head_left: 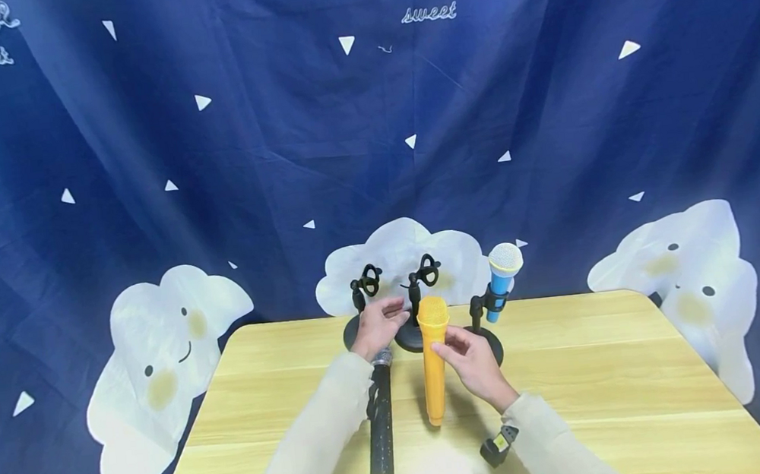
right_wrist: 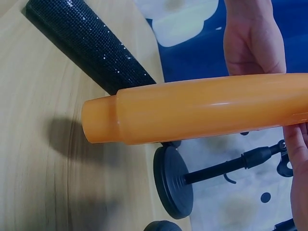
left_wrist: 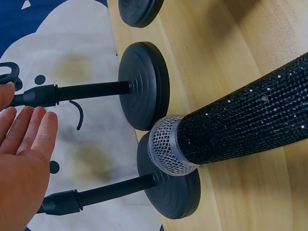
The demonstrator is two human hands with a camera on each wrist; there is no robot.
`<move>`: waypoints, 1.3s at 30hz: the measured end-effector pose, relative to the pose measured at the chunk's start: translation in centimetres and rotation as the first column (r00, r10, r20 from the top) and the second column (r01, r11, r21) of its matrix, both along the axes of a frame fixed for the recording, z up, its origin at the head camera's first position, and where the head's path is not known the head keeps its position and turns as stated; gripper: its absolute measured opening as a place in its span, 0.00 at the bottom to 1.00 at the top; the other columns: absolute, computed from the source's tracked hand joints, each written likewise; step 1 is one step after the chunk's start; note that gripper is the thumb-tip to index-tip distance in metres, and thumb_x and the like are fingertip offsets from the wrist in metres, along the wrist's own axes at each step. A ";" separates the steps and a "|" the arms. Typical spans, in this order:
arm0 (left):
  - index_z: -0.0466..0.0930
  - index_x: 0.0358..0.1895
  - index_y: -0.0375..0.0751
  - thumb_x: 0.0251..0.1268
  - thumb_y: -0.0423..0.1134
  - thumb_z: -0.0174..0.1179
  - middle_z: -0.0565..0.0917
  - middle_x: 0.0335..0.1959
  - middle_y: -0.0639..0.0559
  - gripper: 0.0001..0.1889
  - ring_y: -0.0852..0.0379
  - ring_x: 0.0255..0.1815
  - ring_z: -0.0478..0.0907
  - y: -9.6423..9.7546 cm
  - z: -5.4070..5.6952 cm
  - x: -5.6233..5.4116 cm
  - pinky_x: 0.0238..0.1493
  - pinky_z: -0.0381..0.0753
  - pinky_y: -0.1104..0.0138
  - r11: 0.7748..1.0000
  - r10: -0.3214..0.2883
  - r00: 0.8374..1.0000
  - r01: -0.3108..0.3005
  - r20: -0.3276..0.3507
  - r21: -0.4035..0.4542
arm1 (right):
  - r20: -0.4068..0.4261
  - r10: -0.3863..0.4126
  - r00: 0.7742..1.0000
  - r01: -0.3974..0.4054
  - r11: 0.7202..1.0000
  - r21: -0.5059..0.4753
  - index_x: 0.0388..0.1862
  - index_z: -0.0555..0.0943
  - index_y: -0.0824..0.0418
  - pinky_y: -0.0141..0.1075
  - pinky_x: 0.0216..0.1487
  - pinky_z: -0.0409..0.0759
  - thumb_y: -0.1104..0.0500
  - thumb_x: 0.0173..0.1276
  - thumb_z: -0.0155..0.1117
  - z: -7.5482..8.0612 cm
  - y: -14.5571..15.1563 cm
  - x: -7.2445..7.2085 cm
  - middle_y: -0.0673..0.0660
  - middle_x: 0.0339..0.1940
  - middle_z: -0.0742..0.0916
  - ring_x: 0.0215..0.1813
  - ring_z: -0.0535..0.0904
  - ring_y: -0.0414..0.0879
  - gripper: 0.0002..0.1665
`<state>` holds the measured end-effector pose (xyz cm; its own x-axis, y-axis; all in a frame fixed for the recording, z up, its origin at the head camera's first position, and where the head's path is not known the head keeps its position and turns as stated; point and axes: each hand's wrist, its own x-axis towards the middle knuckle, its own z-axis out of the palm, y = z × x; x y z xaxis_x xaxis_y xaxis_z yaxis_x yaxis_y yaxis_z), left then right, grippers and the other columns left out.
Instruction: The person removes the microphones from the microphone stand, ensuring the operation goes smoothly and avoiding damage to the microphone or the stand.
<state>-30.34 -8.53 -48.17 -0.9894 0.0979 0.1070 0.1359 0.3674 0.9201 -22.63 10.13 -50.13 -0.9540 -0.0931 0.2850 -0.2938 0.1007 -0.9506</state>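
Observation:
My right hand (head_left: 476, 361) pinches an orange-yellow toy microphone (head_left: 435, 369) by its upper body, holding it upright above the table with the head on top. In the right wrist view, the orange handle (right_wrist: 207, 108) lies across the frame. My left hand (head_left: 378, 327) reaches forward with fingers extended and nothing in them, close to the middle black microphone stand (head_left: 414, 295), whose ring clip holds nothing. Left of it, another black stand (head_left: 359, 300) also has a bare clip. Below my left wrist, a black sparkly microphone (head_left: 380, 420) with a silver mesh head lies on the table.
On the right, a third stand (head_left: 477, 315) holds a blue microphone (head_left: 498, 286) with a pale mesh head. The wooden table (head_left: 607, 383) ends at a dark blue curtain (head_left: 314, 121) with white cloud faces. A black strap device (head_left: 499, 445) hangs at my right wrist.

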 end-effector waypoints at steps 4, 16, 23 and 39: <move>0.81 0.57 0.31 0.65 0.29 0.65 0.83 0.55 0.34 0.17 0.43 0.55 0.82 -0.2 -0.4 0.2 0.58 0.80 0.58 1.000 0.001 1.000 -0.001 0.005 -0.012 | -0.011 0.002 1.000 -0.002 1.000 -0.005 0.50 0.83 0.72 0.30 0.47 0.83 0.66 0.67 0.68 -0.3 -0.1 0.0 0.63 0.42 0.88 0.42 0.84 0.40 0.14; 0.82 0.57 0.31 0.66 0.31 0.66 0.85 0.53 0.38 0.17 0.45 0.53 0.83 -0.5 -1.3 0.7 0.55 0.82 0.59 0.999 0.009 1.000 -0.007 0.022 -0.050 | 0.031 -0.013 0.999 0.013 1.000 -0.003 0.50 0.82 0.75 0.29 0.47 0.82 0.69 0.67 0.67 1.0 -0.3 0.7 0.66 0.42 0.88 0.41 0.83 0.39 0.14; 0.83 0.55 0.33 0.64 0.31 0.66 0.85 0.52 0.39 0.17 0.45 0.52 0.84 -0.6 -1.9 0.9 0.54 0.82 0.59 0.998 0.023 0.999 -0.022 0.029 -0.055 | 0.059 -0.014 0.998 0.012 0.999 0.032 0.49 0.82 0.76 0.28 0.46 0.81 0.71 0.67 0.66 3.1 -0.4 1.8 0.66 0.41 0.88 0.41 0.83 0.40 0.13; 0.84 0.54 0.34 0.65 0.31 0.66 0.85 0.51 0.38 0.14 0.46 0.51 0.84 -1.2 -3.2 1.5 0.54 0.82 0.56 0.993 0.042 0.999 -0.042 -0.002 -0.110 | 0.077 -0.036 0.996 0.033 0.998 0.046 0.51 0.82 0.75 0.29 0.46 0.82 0.69 0.68 0.66 2.6 -0.4 1.7 0.67 0.43 0.88 0.43 0.84 0.44 0.14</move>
<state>-28.88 -9.73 -51.33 -0.9930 0.0677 0.0970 0.1176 0.4721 0.8737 -20.90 9.73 -47.51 -0.9760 -0.0707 0.2060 -0.2146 0.1525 -0.9647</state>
